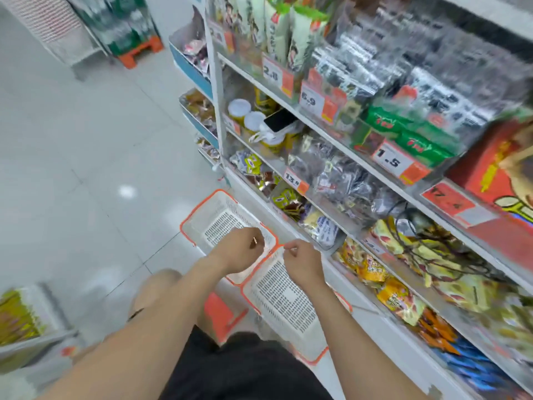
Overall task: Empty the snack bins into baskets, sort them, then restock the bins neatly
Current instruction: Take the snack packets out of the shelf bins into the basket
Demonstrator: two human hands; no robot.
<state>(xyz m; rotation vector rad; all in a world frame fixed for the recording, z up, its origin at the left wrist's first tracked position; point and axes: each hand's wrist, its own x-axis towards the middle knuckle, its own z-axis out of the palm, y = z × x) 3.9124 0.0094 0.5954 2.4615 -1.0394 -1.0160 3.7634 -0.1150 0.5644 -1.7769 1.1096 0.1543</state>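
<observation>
Both forearms reached forward and down from the bottom of the view, bare to the elbow, and met over two baskets on the tiled floor [86, 168]. The left hand [238, 251] hung above the gap between the baskets, knuckles up, wrist bent slightly inward. Its fingers were curled tight and pinched a small brown piece [254, 241] that stuck out between them; what the piece was could not be told.

The right hand [302, 268] sat just beside it, over the far corner of the nearer basket [288, 301]. Its fingers were curled in as well, with the fingertips close to that basket's orange rim. Whether it gripped the rim, pinched something thin, or held nothing was too blurred to tell. The two hands were near each other but apart.

The farther basket [202, 202], white with an orange rim, stood against the foot of the shelving, corner to corner with the nearer one. Both showed their slotted bottoms.

To the right rose the shelves, where the snack bins [336, 239] stood at the front edge, holding mixed packets. Yellow snack packets [370, 268] lay heaped on the level below. A phone [279, 120] rested on jars higher up, near a price tag reading 1.5 [389, 160]. A bent knee [157, 287] showed under the left forearm.
</observation>
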